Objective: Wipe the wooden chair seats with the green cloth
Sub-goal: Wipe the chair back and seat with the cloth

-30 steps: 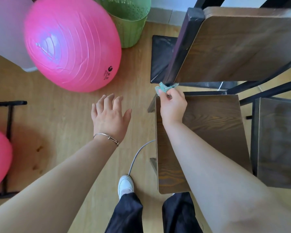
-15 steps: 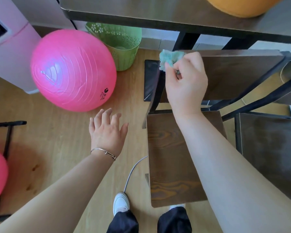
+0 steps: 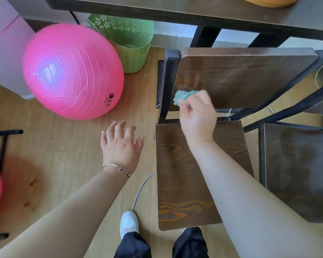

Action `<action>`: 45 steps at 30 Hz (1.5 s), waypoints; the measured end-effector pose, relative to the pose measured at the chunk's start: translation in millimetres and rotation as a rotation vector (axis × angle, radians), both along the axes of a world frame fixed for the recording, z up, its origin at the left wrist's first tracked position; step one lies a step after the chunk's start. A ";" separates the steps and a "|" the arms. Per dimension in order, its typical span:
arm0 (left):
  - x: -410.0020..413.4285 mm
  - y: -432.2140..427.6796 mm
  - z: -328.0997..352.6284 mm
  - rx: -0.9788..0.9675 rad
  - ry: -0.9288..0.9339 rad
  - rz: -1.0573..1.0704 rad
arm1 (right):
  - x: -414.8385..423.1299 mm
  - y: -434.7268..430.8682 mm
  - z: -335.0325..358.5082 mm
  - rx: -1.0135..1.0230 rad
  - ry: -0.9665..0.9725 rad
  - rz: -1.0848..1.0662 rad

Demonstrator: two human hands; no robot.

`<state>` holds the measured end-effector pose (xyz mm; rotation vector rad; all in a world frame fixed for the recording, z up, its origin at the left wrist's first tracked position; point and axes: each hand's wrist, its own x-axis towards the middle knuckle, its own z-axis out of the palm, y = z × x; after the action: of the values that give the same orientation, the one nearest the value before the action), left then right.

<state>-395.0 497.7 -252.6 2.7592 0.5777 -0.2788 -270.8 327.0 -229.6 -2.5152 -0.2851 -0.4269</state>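
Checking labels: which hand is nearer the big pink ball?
Left. The left hand hovers below-right of the pink ball; the right hand grips the green cloth at the chair, farther right.

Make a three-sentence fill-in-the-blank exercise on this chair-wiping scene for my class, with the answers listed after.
1. The right hand grips the cloth, whose colour is ____.
2. The left hand holds ____.
3. The large ball beside the green basket is ____.
Missing words: green; nothing; pink.
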 end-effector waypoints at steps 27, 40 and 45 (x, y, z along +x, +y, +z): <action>52.0 -84.1 21.7 -0.012 -0.084 0.000 | 58.9 -64.8 104.1 0.049 -0.275 0.025; 50.9 -105.8 12.4 -0.004 -0.090 0.021 | 27.0 -96.6 -22.4 -0.193 0.148 0.042; 49.8 -106.5 16.4 -0.005 -0.098 0.014 | 38.4 -54.4 56.4 -0.013 -0.136 0.195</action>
<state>-345.2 391.2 -236.2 2.7449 0.5703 -0.1412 -232.4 272.6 -173.2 -2.4457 -0.5824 -0.5189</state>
